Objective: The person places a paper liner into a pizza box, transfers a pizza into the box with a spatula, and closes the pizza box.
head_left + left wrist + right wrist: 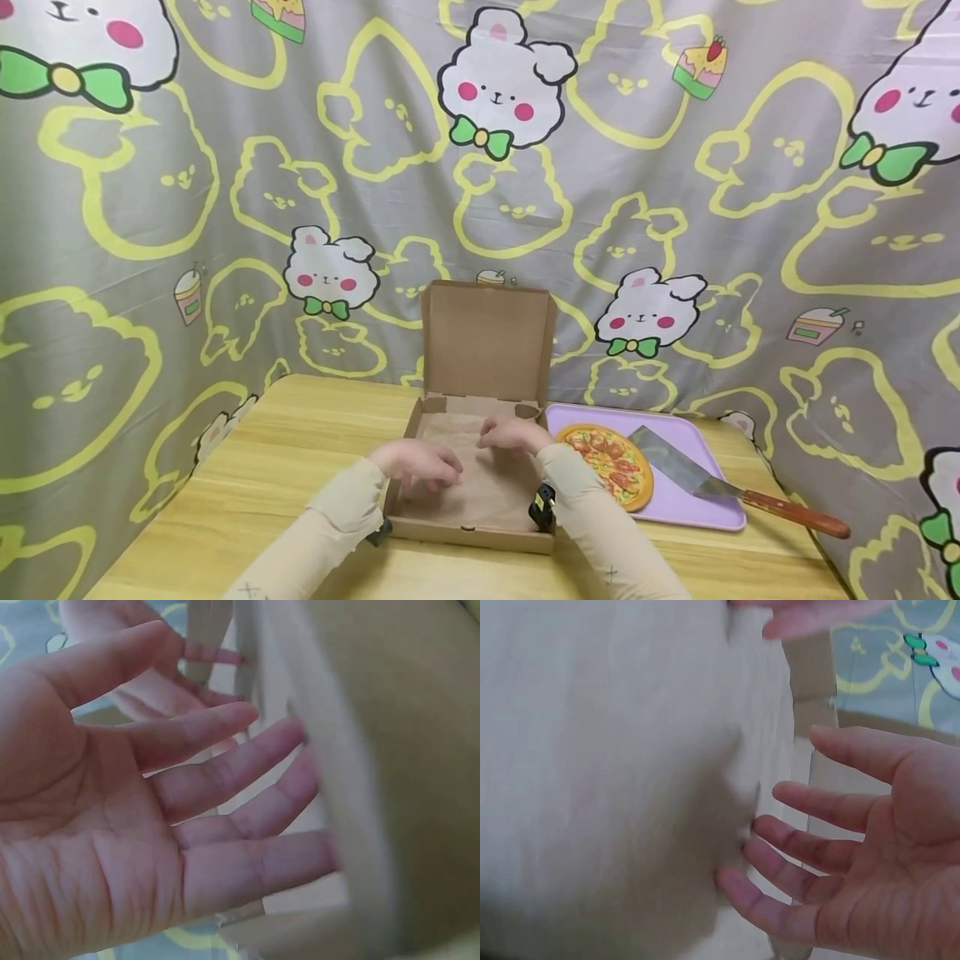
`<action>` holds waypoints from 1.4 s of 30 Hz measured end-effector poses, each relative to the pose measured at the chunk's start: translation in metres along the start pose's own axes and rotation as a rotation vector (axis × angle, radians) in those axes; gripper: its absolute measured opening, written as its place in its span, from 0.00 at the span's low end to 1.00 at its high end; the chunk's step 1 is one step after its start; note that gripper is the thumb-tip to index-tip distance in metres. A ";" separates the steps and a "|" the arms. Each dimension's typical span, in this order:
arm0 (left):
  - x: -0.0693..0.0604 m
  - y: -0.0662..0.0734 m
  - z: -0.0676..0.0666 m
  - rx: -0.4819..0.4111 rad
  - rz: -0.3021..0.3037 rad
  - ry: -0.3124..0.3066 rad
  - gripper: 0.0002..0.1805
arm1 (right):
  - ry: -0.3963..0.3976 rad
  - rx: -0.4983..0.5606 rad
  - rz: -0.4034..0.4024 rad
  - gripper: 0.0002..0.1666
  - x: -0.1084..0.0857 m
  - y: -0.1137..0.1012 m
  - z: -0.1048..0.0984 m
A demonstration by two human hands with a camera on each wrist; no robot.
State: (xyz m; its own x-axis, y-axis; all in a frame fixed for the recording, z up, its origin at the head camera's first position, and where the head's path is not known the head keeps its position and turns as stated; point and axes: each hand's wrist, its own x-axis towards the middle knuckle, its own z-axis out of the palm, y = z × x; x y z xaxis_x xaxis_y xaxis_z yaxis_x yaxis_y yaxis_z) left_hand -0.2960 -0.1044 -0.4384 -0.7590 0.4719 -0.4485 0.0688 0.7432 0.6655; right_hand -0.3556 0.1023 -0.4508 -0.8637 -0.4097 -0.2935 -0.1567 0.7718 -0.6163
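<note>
An open cardboard pizza box [510,540] stands on the table with its lid [487,342] raised. Brown paper [480,487] lines the inside. Over the left part of the box, my left hand [420,463] [150,795] has its fingers loosely extended, their tips at the paper. My right hand [516,435] [862,840] is farther back in the box. Its fingers are spread, with the fingertips [735,889] against the paper's edge. Neither hand grips anything. In the left wrist view, a brown surface close to the camera is blurred.
Right of the box is a lilac tray [678,510]. A round pizza [615,467] lies on it beside a spatula [671,462], whose wooden handle sticks out past the tray's edge. A patterned curtain [517,200] hangs behind the wooden table [300,433].
</note>
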 end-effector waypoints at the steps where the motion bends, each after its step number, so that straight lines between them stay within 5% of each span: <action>1: -0.001 -0.002 -0.001 -0.006 -0.006 0.004 0.21 | 0.016 -0.004 0.007 0.18 0.001 0.003 -0.002; 10: -0.013 -0.011 0.001 -0.024 -0.054 0.073 0.22 | 0.086 -0.066 0.052 0.18 0.001 0.022 -0.013; 20: -0.019 -0.006 0.005 -0.013 -0.002 0.152 0.20 | 0.090 -0.095 0.027 0.18 0.000 0.023 -0.017; 28: -0.030 -0.012 -0.001 -0.062 0.079 0.218 0.25 | 0.127 -0.098 -0.073 0.18 -0.012 0.024 -0.026; 42: -0.045 0.000 -0.007 -0.141 0.220 0.288 0.22 | 0.092 0.130 -0.097 0.22 -0.045 0.037 -0.050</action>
State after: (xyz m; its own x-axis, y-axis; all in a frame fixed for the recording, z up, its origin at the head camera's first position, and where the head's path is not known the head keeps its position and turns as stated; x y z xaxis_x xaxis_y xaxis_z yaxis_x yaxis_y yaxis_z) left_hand -0.2668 -0.1286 -0.4140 -0.8883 0.4451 -0.1134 0.1757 0.5575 0.8114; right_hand -0.3469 0.1734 -0.4235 -0.8888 -0.4283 -0.1633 -0.1837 0.6591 -0.7292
